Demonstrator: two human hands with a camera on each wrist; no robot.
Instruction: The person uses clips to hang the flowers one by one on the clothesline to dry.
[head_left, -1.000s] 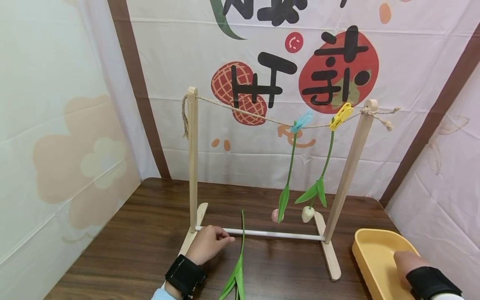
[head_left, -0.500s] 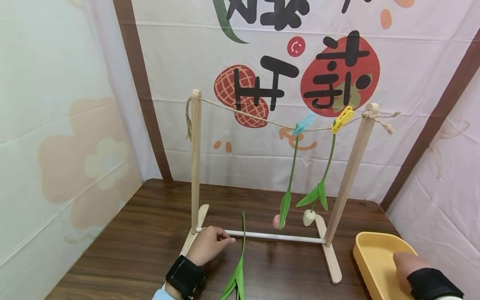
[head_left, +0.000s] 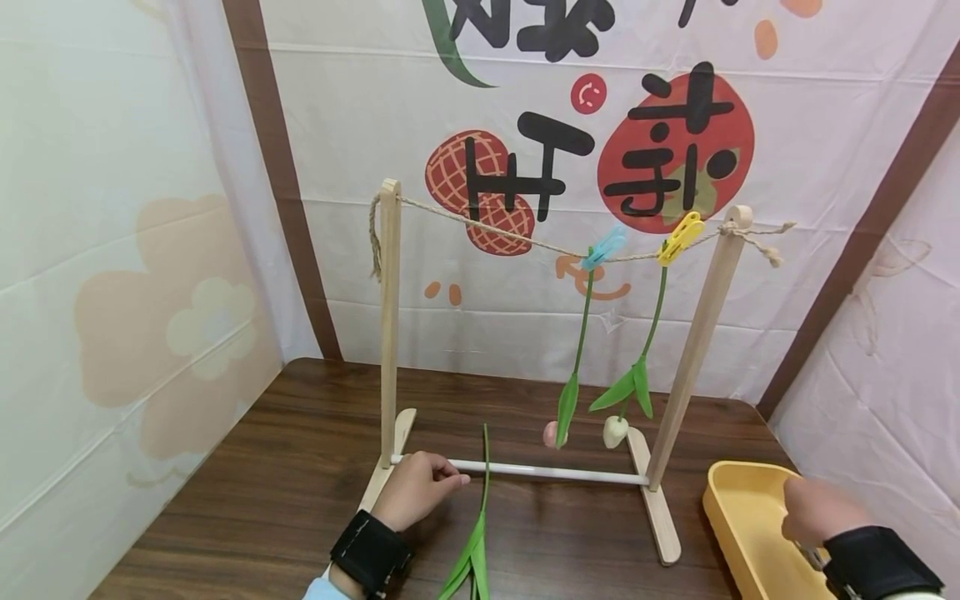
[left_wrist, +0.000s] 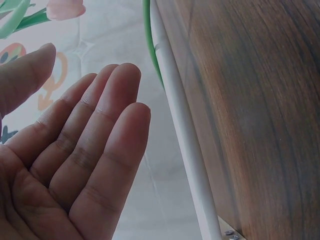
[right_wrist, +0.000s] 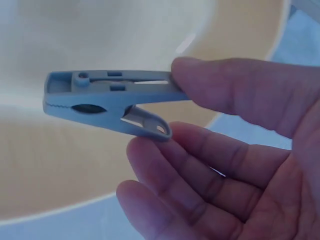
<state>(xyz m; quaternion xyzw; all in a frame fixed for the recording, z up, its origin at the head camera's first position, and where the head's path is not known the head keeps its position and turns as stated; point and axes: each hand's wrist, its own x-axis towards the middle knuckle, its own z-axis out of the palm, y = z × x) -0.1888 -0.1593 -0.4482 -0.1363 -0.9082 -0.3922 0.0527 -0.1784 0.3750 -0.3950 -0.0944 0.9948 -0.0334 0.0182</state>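
My right hand (head_left: 817,510) is over the yellow tray (head_left: 716,492). In the right wrist view its thumb and fingers pinch a grey-blue clothespin (right_wrist: 107,97) by the handles, with the toothed end closed. Near the rack's white crossbar, my left hand (head_left: 420,492) holds nothing; the left wrist view has its fingers (left_wrist: 127,135) loosely bent. Just right of it lies a green stem with leaves (head_left: 474,550), its lower end out of the head view. From the rope (head_left: 502,229) hang a pink tulip (head_left: 552,434) on a blue clothespin (head_left: 604,247) and a white tulip (head_left: 616,431) on a yellow clothespin (head_left: 681,238).
The wooden rack has a left post (head_left: 390,325), a leaning right post (head_left: 697,350) and a white crossbar (head_left: 547,472) low between them. It stands on a dark wooden table (head_left: 300,467). A printed cloth (head_left: 337,108) hangs behind, with more cloth at both sides.
My right hand has lifted a little out of the tray, and a bit of metal now shows by its wrist strap. The left hand has stayed where it was.
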